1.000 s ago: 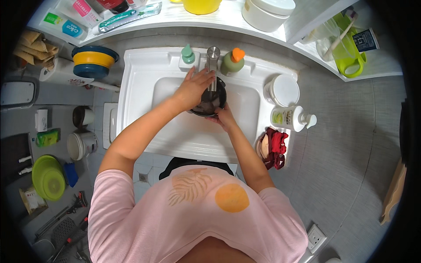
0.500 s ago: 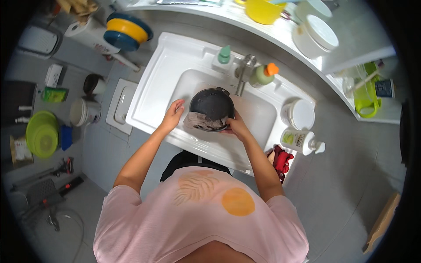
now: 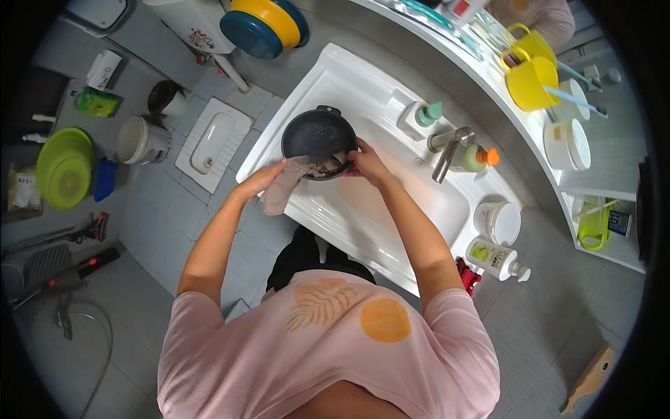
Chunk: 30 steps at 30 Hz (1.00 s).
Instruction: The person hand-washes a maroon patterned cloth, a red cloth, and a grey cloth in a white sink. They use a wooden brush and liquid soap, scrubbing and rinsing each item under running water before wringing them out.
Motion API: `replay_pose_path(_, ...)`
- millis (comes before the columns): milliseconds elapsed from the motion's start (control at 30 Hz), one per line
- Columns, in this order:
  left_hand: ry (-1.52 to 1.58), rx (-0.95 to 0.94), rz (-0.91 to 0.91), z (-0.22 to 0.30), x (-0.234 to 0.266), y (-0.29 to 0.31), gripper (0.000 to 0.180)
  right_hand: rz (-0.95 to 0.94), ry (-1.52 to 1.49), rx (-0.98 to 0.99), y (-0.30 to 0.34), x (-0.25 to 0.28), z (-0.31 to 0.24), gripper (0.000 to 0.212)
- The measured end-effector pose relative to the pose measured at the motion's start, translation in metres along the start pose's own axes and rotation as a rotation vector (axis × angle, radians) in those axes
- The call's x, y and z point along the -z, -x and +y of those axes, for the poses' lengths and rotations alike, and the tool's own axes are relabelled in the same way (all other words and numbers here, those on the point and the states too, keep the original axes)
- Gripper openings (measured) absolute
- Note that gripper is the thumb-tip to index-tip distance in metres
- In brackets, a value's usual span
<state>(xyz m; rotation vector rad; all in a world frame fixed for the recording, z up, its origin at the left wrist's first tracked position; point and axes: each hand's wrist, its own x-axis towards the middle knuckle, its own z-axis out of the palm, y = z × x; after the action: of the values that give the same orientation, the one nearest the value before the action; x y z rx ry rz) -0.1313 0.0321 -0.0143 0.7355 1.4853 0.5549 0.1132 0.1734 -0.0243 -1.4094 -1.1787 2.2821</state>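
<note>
A round dark pot [image 3: 315, 134] with a small lug is held over the left part of the white sink [image 3: 333, 70], its inside facing up. My right hand [image 3: 370, 166] grips the pot's rim at its right side. A grey-brown cloth [image 3: 280, 191] lies partly inside the pot and hangs over the near-left rim. My left hand [image 3: 257, 183] pinches the cloth beside that rim; some of its fingertips are hidden.
A metal faucet [image 3: 450, 150] stands at the back of the sink, between a green-topped pump bottle [image 3: 421, 120] and an orange-capped bottle [image 3: 474, 159]. A white tub [image 3: 499, 222] and white pump bottle [image 3: 497, 260] sit at right. A squat toilet [image 3: 213, 143] is set into the floor at left.
The pot has moved left, from over the basin to the sink's left part, with my right hand on it. My left hand has closed on the cloth and drawn it partly over the rim.
</note>
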Motion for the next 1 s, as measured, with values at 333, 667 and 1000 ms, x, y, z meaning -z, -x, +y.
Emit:
replay_pose_path(333, 0.245, -0.016, -0.060, -0.002, 0.019, -0.025, 0.034, 0.431, 1.050, 0.466, -0.042, -0.016, -0.043, 0.046)
replay_pose_path(667, 0.266, -0.241, -0.067, 0.042, 0.023, 0.013, 0.030, 0.173, 1.673, -0.111, -0.074, -0.090, -0.072, 0.033)
replay_pose_path(1000, 0.263, -0.217, 0.015, 0.013, 0.027, -0.003, 0.031, 0.164, 0.738, 0.067, -0.110, -0.036, -0.066, 0.020)
